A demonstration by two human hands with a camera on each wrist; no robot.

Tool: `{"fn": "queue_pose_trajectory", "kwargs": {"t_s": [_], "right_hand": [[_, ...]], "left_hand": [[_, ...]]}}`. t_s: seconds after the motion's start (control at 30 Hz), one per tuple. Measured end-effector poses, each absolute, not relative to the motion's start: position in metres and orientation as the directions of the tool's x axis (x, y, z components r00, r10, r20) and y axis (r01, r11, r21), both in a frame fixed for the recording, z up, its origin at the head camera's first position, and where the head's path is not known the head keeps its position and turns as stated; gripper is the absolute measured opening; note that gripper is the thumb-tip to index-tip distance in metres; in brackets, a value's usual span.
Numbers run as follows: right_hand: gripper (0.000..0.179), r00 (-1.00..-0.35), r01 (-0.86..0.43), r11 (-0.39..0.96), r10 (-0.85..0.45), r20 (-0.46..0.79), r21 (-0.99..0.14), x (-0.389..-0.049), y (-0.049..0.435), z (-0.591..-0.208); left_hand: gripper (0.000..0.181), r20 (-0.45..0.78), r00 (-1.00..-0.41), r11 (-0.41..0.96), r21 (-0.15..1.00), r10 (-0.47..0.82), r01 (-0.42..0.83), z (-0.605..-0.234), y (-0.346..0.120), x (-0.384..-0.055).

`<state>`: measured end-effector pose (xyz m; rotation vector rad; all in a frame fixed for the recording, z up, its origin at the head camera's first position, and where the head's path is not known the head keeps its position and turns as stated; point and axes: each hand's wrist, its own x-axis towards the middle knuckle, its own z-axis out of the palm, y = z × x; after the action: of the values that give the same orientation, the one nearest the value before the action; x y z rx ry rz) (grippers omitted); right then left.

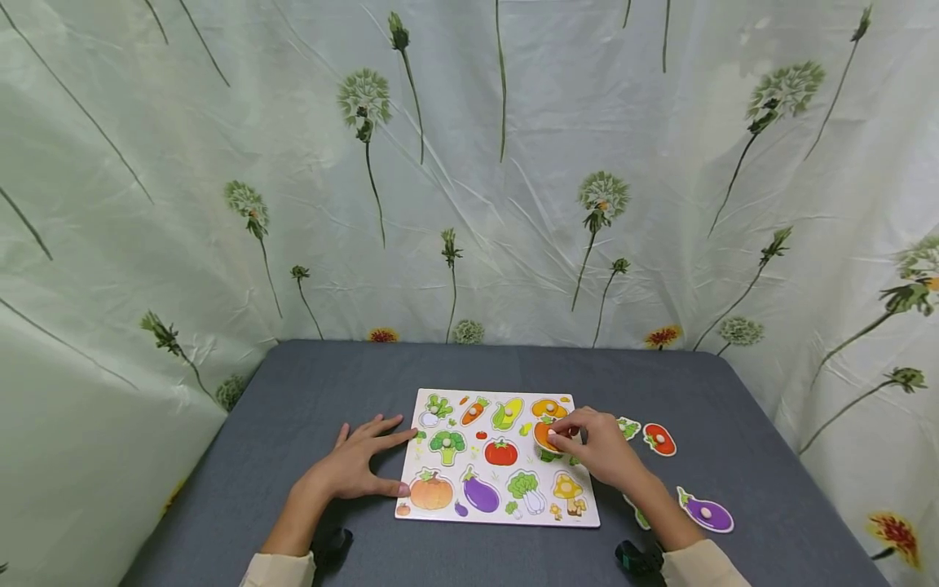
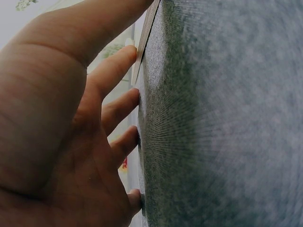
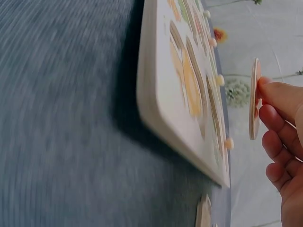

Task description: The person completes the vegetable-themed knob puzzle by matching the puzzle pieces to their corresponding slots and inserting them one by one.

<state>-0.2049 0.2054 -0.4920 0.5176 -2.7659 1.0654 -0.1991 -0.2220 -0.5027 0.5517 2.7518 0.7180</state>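
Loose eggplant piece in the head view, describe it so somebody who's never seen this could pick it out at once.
On the grey table, look to the right of the white puzzle board. There, nearer the viewer, lies the eggplant piece, its green end toward the board. Unlike the red piece beyond it, it is purple and elongated.

Left grip (image 1: 359,461), lower left of centre: I see its back upward, fingers spread, thumb out rightward. Right grip (image 1: 597,444), lower right of centre: thumb and fingertip pinching, other fingers curled. Left forearm (image 1: 293,518), right forearm (image 1: 663,509) slant in from bottom edge.
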Motion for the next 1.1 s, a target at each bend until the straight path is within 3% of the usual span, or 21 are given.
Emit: {"fn": "queue_pose_trajectory", "kwargs": {"t_s": [1.1], "right_hand": [[0.006, -0.840, -0.509, 0.542, -0.482, 0.249, -0.669, -0.197, 0.113, -0.488]], "left_hand": [[0.095, -0.131, -0.898, 0.810, 0.500, 0.421, 0.307, -0.503, -0.222, -0.200]]}}
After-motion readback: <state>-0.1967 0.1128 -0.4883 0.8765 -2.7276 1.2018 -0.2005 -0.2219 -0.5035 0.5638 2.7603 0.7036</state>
